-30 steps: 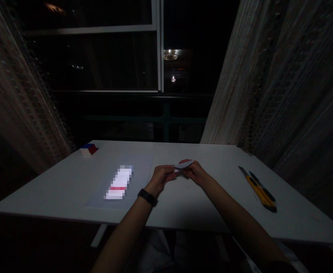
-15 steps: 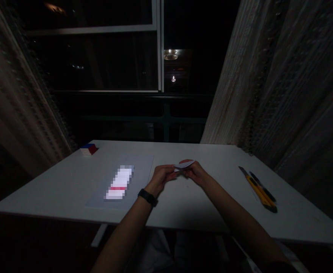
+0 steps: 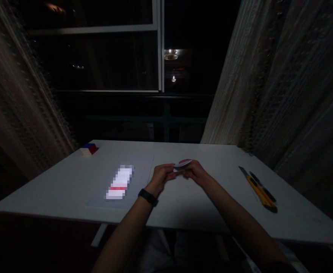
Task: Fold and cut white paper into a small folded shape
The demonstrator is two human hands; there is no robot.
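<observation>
A small piece of white folded paper (image 3: pixel 182 165) is held up between both hands, above the middle of the white table (image 3: pixel 200 212). My left hand (image 3: pixel 163 176) pinches its left end, with a dark band round the wrist. On the other side, my right hand (image 3: pixel 195 171) has its fingers closed on the right end. Dim light and the fingers hide the paper's exact folds. To the left, a lit, pixelated phone-shaped thing (image 3: pixel 119 182) lies on a flat white sheet (image 3: pixel 142 167).
At the table's far left sits a blue, red and white cube-like block (image 3: pixel 88 149). A yellow utility knife (image 3: pixel 260 191) with its blade showing lies on the right, beside a black pen (image 3: pixel 262 186). Curtains (image 3: pixel 229 76) hang on both sides of a dark window.
The right hand's fingers have shifted slightly on the paper, and the paper's visible right end looks shorter. My left hand stays nearly in place.
</observation>
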